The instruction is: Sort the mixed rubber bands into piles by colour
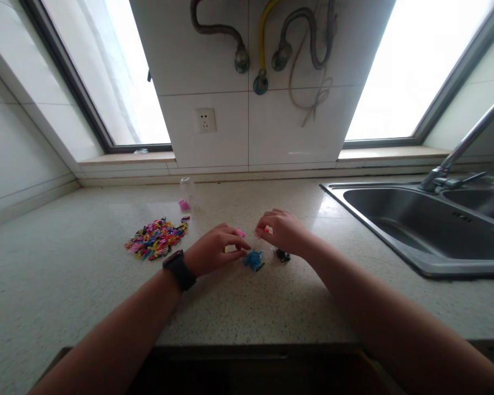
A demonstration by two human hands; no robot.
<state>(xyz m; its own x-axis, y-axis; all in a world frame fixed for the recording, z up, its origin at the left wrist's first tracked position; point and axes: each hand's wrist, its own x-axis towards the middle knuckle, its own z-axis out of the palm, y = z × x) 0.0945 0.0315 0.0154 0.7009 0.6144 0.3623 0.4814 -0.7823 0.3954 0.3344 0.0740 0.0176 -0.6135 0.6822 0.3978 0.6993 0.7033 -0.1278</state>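
My left hand (pixel 218 249), with a dark watch (pixel 179 270) on its wrist, reaches in from the left. Its thumb and forefinger come together beside a small pile of blue bands (pixel 253 260); whatever is between the tips is hidden. Opposite it, my right hand (pixel 283 229) has its fingers curled in a pinch just above the counter, and I cannot make out what they hold. Red bits (pixel 268 229) show through the gap in that hand. A few black bands (pixel 282 255) lie under its wrist. Pink bits (pixel 241 232) and yellow bits (pixel 227 249) are partly covered by my left hand.
Left of my hands lies a big heap of mixed-colour bands (pixel 157 238). Behind it are a clear plastic cup (pixel 186 186) and a pink piece (pixel 184 205). A steel sink (pixel 379 241) with a faucet (pixel 456 153) is at the right. The counter's front edge (pixel 255 344) runs below my forearms.
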